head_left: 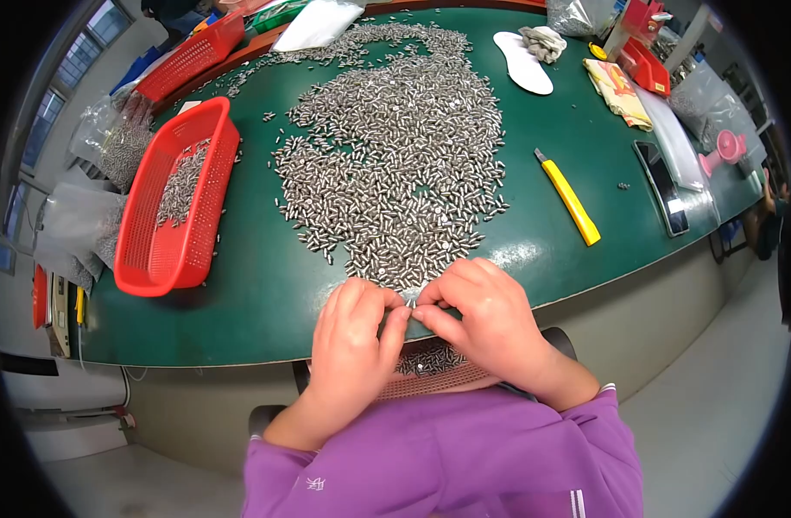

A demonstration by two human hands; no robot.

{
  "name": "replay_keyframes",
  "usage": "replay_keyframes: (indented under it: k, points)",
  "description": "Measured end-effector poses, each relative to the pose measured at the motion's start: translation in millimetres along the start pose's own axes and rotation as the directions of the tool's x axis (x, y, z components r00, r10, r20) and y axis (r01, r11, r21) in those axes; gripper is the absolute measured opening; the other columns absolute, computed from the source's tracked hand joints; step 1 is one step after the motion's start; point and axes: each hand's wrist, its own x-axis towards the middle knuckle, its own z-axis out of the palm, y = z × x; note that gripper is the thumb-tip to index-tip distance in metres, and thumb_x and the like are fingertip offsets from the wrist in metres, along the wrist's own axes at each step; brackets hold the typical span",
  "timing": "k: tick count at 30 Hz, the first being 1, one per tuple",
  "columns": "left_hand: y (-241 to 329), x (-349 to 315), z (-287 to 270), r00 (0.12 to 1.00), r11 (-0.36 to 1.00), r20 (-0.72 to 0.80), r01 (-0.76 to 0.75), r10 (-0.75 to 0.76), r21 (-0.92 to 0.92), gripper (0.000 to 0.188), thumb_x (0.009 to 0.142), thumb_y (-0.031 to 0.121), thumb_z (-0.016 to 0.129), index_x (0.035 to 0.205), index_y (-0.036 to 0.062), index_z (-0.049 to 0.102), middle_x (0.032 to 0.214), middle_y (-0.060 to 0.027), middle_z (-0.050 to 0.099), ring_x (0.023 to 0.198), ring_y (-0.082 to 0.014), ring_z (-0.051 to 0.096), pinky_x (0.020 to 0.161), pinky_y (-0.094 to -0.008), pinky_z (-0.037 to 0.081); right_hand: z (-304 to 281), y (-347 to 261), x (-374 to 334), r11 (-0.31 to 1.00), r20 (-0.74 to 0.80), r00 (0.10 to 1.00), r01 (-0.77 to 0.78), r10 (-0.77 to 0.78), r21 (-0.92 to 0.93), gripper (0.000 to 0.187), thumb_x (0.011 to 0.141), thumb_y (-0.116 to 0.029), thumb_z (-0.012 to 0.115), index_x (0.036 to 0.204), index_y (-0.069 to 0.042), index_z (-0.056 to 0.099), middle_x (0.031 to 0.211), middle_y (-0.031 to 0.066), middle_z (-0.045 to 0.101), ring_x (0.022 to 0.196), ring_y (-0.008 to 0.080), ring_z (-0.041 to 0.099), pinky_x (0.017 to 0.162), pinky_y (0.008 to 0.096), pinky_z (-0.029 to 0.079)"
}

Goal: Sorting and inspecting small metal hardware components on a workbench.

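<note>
Two bare hands meet at the near edge of the green worktop (257, 285), thumbs and forefingers almost tip to tip. The left hand (351, 332) rises from a forearm that slants up and to the right; its back faces upward, its fingers curl over toward the other hand, and its thumb reaches up beneath the forefinger. The right hand (484, 304) comes in from the lower right, its forearm slanting up and to the left, knuckles raised, other fingers folded behind the forefinger, thumb stretched leftward below. In both, the grip is pinched at a small shiny piece (412, 301) between the fingertips; its shape is too small to make out. That piece sits just beside the near end of a broad pile of metal pins (404, 173) spread up the middle of the worktop. Purple sleeves (598, 423) end on the forearms, leaving both wrists uncovered.

Directly below the hands, a basket (439, 382) at the person's lap holds more metal pins, partly hidden by the hands. A red basket (207, 216) with metal pins inside stands left of the pile, while a yellow cutter (571, 200) lies to the right.
</note>
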Motion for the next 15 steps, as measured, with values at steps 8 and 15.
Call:
replay_keyframes:
  k: [8, 15]
  points:
    - [-1.0, 0.8, 0.9, 0.998, 0.997, 0.017, 0.062, -0.061, -0.047, 0.011, 0.083, -0.001, 0.074, 0.089, 0.0027, 0.065, 0.086, -0.0071, 0.061, 0.074, -0.0219, 0.058, 0.063, -0.0343, 0.049, 5.7, -1.5, 1.1, 0.998, -0.030, 0.999, -0.046, 0.045, -0.032, 0.013, 0.078, -0.011, 0.080, 0.083, -0.009, 0.068, 0.080, 0.0047, 0.063, 0.078, 0.0275, 0.062, 0.070, 0.0404, 0.050]
    - [-3.7, -0.9, -1.5, 0.997, 0.992, 0.031, 0.068, -0.065, -0.105, 0.014, 0.080, -0.004, 0.074, 0.087, 0.0027, 0.064, 0.085, -0.0065, 0.060, 0.074, -0.0207, 0.057, 0.063, -0.0326, 0.048, 8.4, -3.2, 0.7, 1.000, -0.027, 1.000, -0.014, 0.015, 0.022, 0.015, 0.075, -0.007, 0.079, 0.083, -0.009, 0.066, 0.081, 0.0043, 0.063, 0.077, 0.0266, 0.062, 0.069, 0.0399, 0.050]
